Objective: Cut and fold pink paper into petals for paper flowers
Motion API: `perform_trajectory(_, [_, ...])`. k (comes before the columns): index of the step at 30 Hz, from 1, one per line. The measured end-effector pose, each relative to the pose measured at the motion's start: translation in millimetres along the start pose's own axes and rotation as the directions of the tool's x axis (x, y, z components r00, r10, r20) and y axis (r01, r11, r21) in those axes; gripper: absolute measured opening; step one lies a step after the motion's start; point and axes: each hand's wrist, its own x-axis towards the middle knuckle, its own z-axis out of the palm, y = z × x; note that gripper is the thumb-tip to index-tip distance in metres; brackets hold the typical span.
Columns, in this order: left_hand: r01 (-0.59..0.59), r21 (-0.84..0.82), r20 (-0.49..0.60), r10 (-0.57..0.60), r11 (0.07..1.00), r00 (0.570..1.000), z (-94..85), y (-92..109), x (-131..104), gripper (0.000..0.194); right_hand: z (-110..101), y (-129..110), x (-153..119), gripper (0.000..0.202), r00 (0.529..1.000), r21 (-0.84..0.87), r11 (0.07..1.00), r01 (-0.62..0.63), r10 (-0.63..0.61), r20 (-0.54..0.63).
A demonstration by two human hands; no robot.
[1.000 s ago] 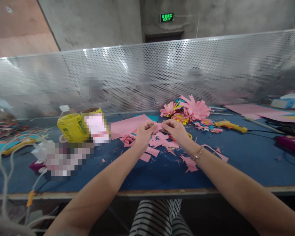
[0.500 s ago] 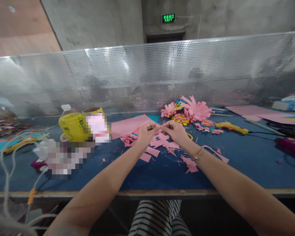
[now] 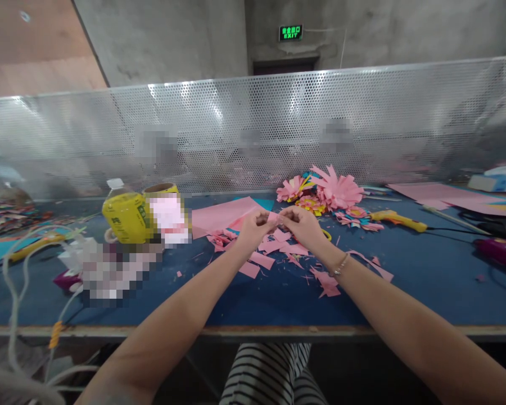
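Note:
A small piece of pink paper (image 3: 273,216) is pinched between my two hands, over the middle of the blue table. My left hand (image 3: 253,224) grips its left side with thumb and fingers closed. On its right side, my right hand (image 3: 300,223) holds it in the same sort of pinch. Cut pink paper scraps (image 3: 274,243) lie below and around both hands. A yellow scissor-like handle (image 3: 328,234) shows partly from behind my right hand. Just beyond the hands lies a larger pink paper sheet (image 3: 219,216).
Paper flowers (image 3: 337,190) are heaped behind my right hand, beside a yellow glue gun (image 3: 398,220). At left stand a yellow-labelled bottle (image 3: 126,216) and white cables (image 3: 10,292). A perforated metal screen (image 3: 219,140) borders the table's back.
The pink paper between my fingers shows more of its flat face now. Both hands stay in nearly the same place.

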Motion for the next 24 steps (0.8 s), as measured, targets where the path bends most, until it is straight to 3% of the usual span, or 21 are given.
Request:
perform_trajectory(5, [-0.041, -0.004, -0.082, 0.041, 0.999, 0.996, -3.0, -6.0, 3.6, 0.017, -2.2, -2.4, -1.9, 0.019, 0.989, -0.166, 0.975, 0.148, -0.149, 0.005])
perform_trajectory(11, [-0.07, 0.012, -0.133, 0.071, 0.997, 0.989, -7.6, -9.4, 3.2, 0.017, -3.0, -5.9, -2.7, 0.018, 0.942, -0.305, 0.896, 0.323, -0.335, 0.016])
perform_trajectory(21, [0.047, -0.167, -0.142, -0.071, 0.985, 0.987, 2.2, 10.6, -3.9, 0.022, -2.5, -7.2, -5.9, 0.012, 0.927, -0.332, 0.876, 0.349, -0.375, -0.014])
perform_trajectory(24, [0.042, -0.202, -0.155, -0.075, 0.978, 0.985, 2.8, 10.6, -4.2, 0.019, -1.9, -6.5, -6.0, 0.011, 0.892, -0.34, 0.839, 0.425, -0.453, -0.003])
